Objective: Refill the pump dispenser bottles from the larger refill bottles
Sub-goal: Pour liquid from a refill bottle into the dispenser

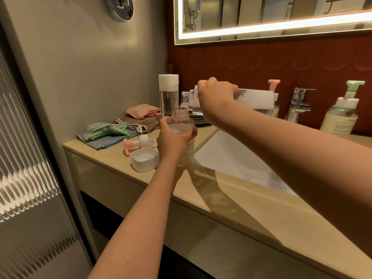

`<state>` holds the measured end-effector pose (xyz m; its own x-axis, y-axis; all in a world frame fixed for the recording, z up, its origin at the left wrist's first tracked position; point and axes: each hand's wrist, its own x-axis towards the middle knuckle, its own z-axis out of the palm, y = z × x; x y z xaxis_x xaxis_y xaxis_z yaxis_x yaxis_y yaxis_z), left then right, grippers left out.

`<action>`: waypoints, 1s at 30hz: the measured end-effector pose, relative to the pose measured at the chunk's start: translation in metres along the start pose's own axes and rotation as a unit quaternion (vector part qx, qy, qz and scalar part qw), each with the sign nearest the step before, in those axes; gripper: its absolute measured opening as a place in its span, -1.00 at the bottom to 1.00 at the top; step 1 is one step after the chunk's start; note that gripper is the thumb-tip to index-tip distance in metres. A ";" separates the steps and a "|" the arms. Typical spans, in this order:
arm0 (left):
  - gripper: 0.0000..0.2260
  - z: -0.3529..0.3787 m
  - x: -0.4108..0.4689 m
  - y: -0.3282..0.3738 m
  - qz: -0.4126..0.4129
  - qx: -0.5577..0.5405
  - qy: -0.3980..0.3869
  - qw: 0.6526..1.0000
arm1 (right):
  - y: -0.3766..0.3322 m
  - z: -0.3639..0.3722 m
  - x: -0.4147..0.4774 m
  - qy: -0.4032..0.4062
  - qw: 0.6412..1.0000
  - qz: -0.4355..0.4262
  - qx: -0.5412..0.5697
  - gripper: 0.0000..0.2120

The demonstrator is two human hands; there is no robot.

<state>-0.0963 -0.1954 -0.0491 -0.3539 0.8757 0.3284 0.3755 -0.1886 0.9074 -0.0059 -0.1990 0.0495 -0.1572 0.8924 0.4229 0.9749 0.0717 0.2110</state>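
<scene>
My left hand grips an uncapped pink dispenser bottle standing upright on the counter beside the sink. My right hand holds a large clear refill bottle tipped on its side, its open neck just above the pink bottle's mouth. The pink pump head lies on the counter to the left, next to a white cap turned upside down. A second tall clear refill bottle with a white cap stands behind.
Folded cloths lie at the counter's back left. The white sink is to the right, with a chrome tap, a pink-pump bottle and a green-pump bottle behind it. Stacked plates sit behind the pink bottle.
</scene>
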 end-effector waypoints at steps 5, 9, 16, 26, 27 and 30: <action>-0.30 0.000 0.001 -0.003 0.001 -0.014 0.007 1.000 | 0.004 0.004 0.003 -0.005 0.997 0.001 0.072 -0.49; -0.31 0.001 0.001 -0.004 0.002 -0.024 0.007 1.000 | 0.007 0.007 -0.001 0.003 0.996 0.000 0.094 -0.51; -0.32 0.002 0.001 -0.004 -0.001 -0.031 0.007 1.000 | 0.007 0.003 -0.003 0.004 0.996 -0.006 0.085 -0.48; -0.28 0.001 0.001 -0.003 -0.001 -0.026 0.002 1.000 | 0.004 0.003 -0.001 0.024 0.999 -0.015 0.044 -0.47; -0.28 0.001 0.001 -0.003 -0.001 -0.025 0.001 1.000 | 0.004 0.003 0.000 0.026 0.999 -0.015 0.039 -0.46; -0.30 0.001 0.000 -0.002 -0.001 -0.024 0.003 1.000 | 0.005 0.004 0.001 0.026 0.999 -0.013 0.034 -0.46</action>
<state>-0.0968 -0.1944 -0.0512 -0.3587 0.8737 0.3286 0.3335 -0.2088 0.9193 -0.0010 -0.1958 0.0473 -0.1890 0.8653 0.4643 0.9786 0.1265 0.1625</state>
